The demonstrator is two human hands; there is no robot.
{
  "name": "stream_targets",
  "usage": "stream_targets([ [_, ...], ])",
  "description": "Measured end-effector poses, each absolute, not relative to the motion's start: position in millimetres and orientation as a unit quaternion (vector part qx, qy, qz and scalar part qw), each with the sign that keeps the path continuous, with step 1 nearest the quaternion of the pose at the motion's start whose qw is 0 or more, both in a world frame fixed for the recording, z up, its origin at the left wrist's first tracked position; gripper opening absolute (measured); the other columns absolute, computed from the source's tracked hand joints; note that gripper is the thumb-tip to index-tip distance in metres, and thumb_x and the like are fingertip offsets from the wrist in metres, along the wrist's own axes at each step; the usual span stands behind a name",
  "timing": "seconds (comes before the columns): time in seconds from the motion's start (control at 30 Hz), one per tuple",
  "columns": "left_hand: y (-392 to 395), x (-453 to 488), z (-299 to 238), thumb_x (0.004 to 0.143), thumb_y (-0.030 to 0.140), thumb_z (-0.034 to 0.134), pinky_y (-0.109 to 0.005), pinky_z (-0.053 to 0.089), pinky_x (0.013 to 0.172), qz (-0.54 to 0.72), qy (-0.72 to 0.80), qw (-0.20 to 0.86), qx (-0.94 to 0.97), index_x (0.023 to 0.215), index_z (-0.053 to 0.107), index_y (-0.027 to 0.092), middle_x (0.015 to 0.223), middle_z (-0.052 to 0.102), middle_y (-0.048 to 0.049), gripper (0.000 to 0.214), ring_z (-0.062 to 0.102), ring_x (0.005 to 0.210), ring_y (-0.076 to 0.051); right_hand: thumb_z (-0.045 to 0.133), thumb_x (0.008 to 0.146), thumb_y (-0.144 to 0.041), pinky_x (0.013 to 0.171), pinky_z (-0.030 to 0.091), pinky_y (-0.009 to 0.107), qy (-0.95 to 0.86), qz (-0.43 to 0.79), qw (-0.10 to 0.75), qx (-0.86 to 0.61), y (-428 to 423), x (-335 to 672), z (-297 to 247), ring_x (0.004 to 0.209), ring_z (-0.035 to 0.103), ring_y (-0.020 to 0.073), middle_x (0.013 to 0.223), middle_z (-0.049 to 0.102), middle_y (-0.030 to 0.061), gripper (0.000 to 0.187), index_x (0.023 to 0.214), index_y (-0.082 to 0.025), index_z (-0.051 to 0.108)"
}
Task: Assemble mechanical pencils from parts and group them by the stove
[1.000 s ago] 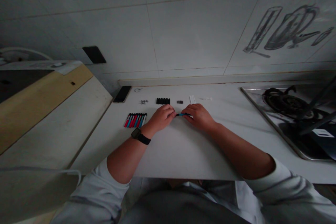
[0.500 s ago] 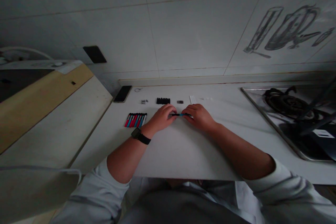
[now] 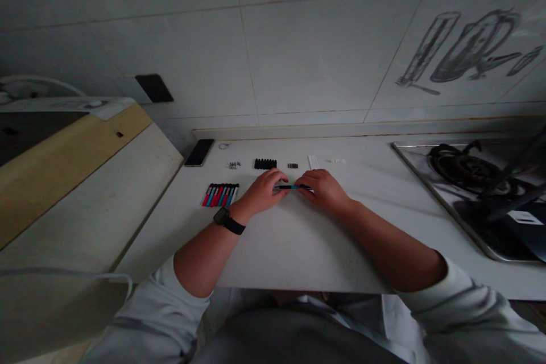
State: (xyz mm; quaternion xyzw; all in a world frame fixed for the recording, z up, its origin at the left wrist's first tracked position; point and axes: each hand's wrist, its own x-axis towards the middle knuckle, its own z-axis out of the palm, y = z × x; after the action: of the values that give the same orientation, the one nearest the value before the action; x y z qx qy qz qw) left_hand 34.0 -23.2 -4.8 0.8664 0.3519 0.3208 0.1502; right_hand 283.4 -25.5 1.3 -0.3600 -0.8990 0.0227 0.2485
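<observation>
A slim pen (image 3: 293, 186) with a black and blue barrel lies crosswise between my two hands, just above or on the white counter. My right hand (image 3: 322, 187) grips its right end between thumb and fingers, and the rest of that end is hidden. My left hand (image 3: 267, 189), with a black watch on the wrist, curls around the pen's left end; whether the fingertips press on it is hard to see. Left of my left hand lies a row of red, blue and white pen barrels (image 3: 220, 195). Behind my hands are several black grips (image 3: 265, 164) and small dark pieces (image 3: 292, 165).
Thin white tubes (image 3: 313, 161), small clear pieces (image 3: 336, 161) and small metallic parts (image 3: 234, 165) line the back of the counter. A phone (image 3: 199, 152) lies at the back left. A gas stove (image 3: 473, 182) stands on the right, and a white cabinet (image 3: 128, 176) on the left.
Almost nothing differs. The fingers of my left hand shift very slightly around the pen's left end; my right hand stays in place.
</observation>
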Motion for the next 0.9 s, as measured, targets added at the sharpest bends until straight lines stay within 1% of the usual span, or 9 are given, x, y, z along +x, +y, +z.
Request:
stream_targets([
  [0.03, -23.7, 33.6, -4.3, 0.097, 0.030, 0.069, -0.040, 0.055, 0.094, 0.321, 0.353, 0.151, 0.866, 0.115, 0.064, 0.020, 0.113, 0.066, -0.0081, 0.021, 0.063, 0.108, -0.023, 0.063, 0.100, -0.026, 0.086, 0.042, 0.036, -0.899, 0.022, 0.250, -0.358, -25.2, 283.6, 0.9, 0.091, 0.068, 0.0231, 0.098, 0.076, 0.0071, 0.016, 0.107, -0.020, 0.076],
  [0.1, -23.7, 33.2, -4.3, 0.101, 0.033, 0.063, -0.041, 0.054, 0.096, 0.315, 0.357, 0.147, 0.867, 0.114, 0.066, 0.021, 0.114, 0.066, -0.0080, 0.018, 0.063, 0.108, -0.022, 0.063, 0.100, -0.027, 0.087, 0.043, 0.036, -0.900, 0.022, 0.255, -0.354, -24.9, 284.0, 0.4, 0.091, 0.068, 0.0231, 0.099, 0.076, 0.0071, 0.016, 0.107, -0.020, 0.076],
  [0.17, -22.5, 33.3, -5.7, 0.106, 0.033, 0.054, -0.041, 0.054, 0.095, 0.303, 0.360, 0.138, 0.872, 0.106, 0.069, 0.020, 0.109, 0.067, -0.0074, 0.020, 0.064, 0.105, -0.021, 0.063, 0.101, -0.028, 0.087, 0.043, 0.036, -0.900, 0.022, 0.258, -0.351, -25.0, 284.2, 0.2, 0.091, 0.068, 0.0231, 0.099, 0.076, 0.0071, 0.016, 0.107, -0.021, 0.076],
  [0.23, -20.9, 33.9, -7.5, 0.107, 0.032, 0.051, -0.041, 0.054, 0.094, 0.293, 0.359, 0.134, 0.876, 0.098, 0.070, 0.019, 0.104, 0.067, -0.0072, 0.025, 0.064, 0.102, -0.021, 0.063, 0.101, -0.028, 0.088, 0.043, 0.037, -0.900, 0.022, 0.260, -0.350, -25.3, 284.1, 0.2, 0.091, 0.068, 0.0231, 0.098, 0.076, 0.0071, 0.016, 0.107, -0.021, 0.076],
  [0.3, -19.7, 34.5, -8.8, 0.106, 0.030, 0.054, -0.041, 0.055, 0.095, 0.294, 0.354, 0.135, 0.878, 0.097, 0.070, 0.019, 0.104, 0.068, -0.0073, 0.021, 0.064, 0.103, -0.021, 0.062, 0.101, -0.029, 0.088, 0.043, 0.037, -0.899, 0.024, 0.262, -0.350, -25.7, 283.8, 0.5, 0.091, 0.068, 0.0229, 0.098, 0.076, 0.0071, 0.017, 0.106, -0.021, 0.076],
  [0.43, -19.4, 34.3, -9.2, 0.102, 0.027, 0.061, -0.041, 0.055, 0.096, 0.311, 0.348, 0.136, 0.874, 0.104, 0.069, 0.019, 0.110, 0.067, -0.0079, 0.011, 0.063, 0.106, -0.022, 0.062, 0.101, -0.029, 0.088, 0.044, 0.037, -0.897, 0.028, 0.267, -0.351, -26.5, 282.9, 2.5, 0.091, 0.068, 0.0229, 0.098, 0.076, 0.0075, 0.017, 0.107, -0.021, 0.077],
  [0.9, -19.8, 32.8, -7.2, 0.096, 0.023, 0.069, -0.041, 0.056, 0.094, 0.329, 0.354, 0.130, 0.866, 0.102, 0.070, 0.020, 0.112, 0.066, -0.0077, 0.007, 0.065, 0.105, -0.022, 0.064, 0.100, -0.031, 0.088, 0.044, 0.038, -0.889, 0.033, 0.272, -0.367, -27.2, 284.1, 4.1, 0.090, 0.069, 0.0238, 0.097, 0.078, 0.0078, 0.018, 0.106, -0.022, 0.077],
])
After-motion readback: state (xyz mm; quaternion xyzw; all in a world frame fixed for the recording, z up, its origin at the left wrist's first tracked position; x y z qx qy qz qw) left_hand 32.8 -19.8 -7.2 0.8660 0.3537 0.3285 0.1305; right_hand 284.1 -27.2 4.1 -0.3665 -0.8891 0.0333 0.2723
